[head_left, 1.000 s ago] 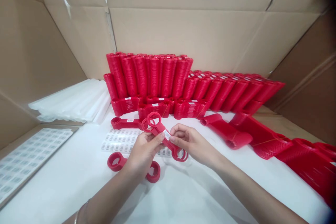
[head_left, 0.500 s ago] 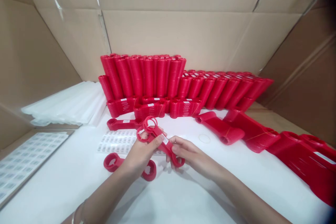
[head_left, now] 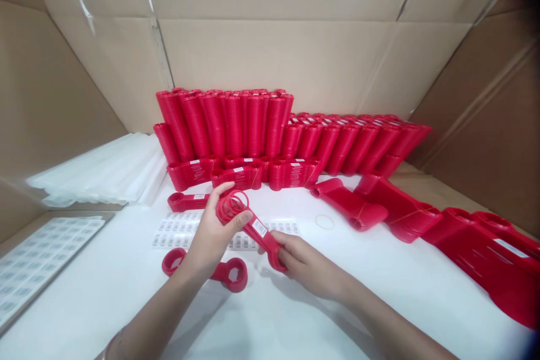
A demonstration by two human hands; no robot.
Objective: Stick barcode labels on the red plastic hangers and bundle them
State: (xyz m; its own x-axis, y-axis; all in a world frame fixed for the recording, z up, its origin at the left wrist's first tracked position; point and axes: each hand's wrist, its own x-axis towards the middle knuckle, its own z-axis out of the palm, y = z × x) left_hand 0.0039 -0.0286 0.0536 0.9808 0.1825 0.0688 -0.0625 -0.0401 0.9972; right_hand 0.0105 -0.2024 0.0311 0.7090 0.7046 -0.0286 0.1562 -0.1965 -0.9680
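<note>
A small stack of red plastic ring-ended pieces, shaped like double-ended ring wrenches (head_left: 250,219), is held at a slant between my hands. My left hand (head_left: 217,230) is closed around the upper ring end, its thumb on top near a white barcode label. My right hand (head_left: 304,261) grips the lower end, and its fingers hide part of that ring. Below my left wrist lies a short red stack (head_left: 236,275), partly covered by the forearm. Behind my left hand are another labelled red piece (head_left: 185,201) and a sheet of barcode labels (head_left: 175,230).
Tall red stacks (head_left: 232,129) stand at the back against cardboard walls (head_left: 274,50). Banded bundles (head_left: 350,205) lie to the right, near a loose rubber band (head_left: 324,221). On the left are white plastic sleeves (head_left: 101,171) and more label sheets (head_left: 46,259).
The upper rings, fanned apart before, now sit closer together in my left hand. My right hand wraps further round the lower end. The whole view has shifted slightly.
</note>
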